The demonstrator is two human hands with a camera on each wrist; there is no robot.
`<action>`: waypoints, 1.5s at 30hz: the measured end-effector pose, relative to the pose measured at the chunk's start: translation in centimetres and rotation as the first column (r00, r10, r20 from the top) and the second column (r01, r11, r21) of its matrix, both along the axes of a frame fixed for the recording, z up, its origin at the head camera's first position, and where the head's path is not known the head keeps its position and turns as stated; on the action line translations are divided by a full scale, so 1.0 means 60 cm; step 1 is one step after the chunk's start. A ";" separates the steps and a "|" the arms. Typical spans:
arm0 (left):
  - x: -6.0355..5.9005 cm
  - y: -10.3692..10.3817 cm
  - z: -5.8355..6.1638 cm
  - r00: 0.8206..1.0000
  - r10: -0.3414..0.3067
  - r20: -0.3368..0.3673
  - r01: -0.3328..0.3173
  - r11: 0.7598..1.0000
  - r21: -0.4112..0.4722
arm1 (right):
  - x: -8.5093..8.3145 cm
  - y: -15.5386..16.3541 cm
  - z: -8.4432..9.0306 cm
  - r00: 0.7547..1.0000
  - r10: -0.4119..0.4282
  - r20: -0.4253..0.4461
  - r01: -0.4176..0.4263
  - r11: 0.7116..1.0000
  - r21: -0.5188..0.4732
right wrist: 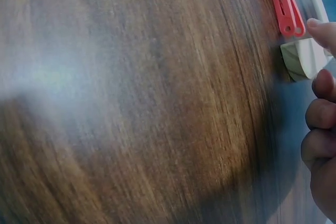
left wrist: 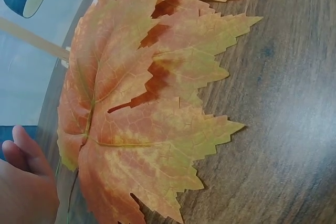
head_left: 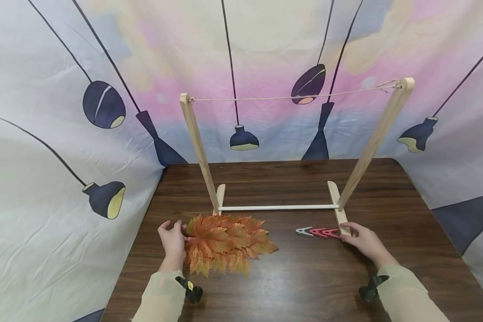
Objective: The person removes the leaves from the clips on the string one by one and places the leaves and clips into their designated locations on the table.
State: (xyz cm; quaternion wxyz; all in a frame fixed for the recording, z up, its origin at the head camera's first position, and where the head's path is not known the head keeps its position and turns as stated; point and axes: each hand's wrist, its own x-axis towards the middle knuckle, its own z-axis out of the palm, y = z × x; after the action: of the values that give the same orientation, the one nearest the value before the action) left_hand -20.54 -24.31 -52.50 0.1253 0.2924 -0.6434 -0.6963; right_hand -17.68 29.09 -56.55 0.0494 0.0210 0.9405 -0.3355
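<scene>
A bunch of orange maple leaves [head_left: 225,239] lies flat on the table, stems toward the left; they are artificial-looking. My left hand [head_left: 173,241] is beside the stem end. In the left wrist view its fingers [left wrist: 29,150] point past the stems, and any grip on them is hidden. Two red clothespins [head_left: 324,232] and a grey clothespin [head_left: 303,231] lie in a row by the right foot of a wooden stand [head_left: 342,219]. My right hand [head_left: 364,241] is at the front tip of that foot, thumb and forefinger parted around it, close to the nearest red clothespin [right wrist: 283,6].
Two wooden posts [head_left: 199,152] carry a thin string [head_left: 257,99] across their tops. A white rod [head_left: 277,207] joins them low down. The brown table [head_left: 290,281] meets a printed curtain [head_left: 265,53] behind and at the sides.
</scene>
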 end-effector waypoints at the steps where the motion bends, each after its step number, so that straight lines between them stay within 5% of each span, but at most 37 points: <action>1: 0.000 0.001 0.000 1.000 -0.003 0.003 0.003 1.000 -0.001 | 0.000 0.001 0.001 1.000 -0.005 0.002 0.005 1.000 -0.006; 16: -0.006 0.009 0.020 0.999 -0.031 -0.007 0.031 1.000 -0.002 | -0.002 0.011 0.010 1.000 -0.025 0.017 0.026 0.999 -0.043; 26: -0.023 0.004 0.015 1.000 -0.024 -0.004 0.024 0.999 -0.034 | -0.010 0.019 0.026 0.997 -0.070 0.044 0.072 0.996 -0.056; 45: -0.060 -0.001 0.083 0.992 -0.041 -0.117 0.035 0.998 -0.057 | -0.036 0.050 0.089 0.990 -0.079 -0.113 0.077 0.997 -0.024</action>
State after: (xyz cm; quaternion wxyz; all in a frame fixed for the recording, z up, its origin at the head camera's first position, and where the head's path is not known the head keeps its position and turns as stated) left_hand -24.12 -24.38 -47.50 0.1579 0.2347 -0.6589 -0.6970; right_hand -19.82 32.10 -51.21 -0.0171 0.0381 0.9369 -0.3471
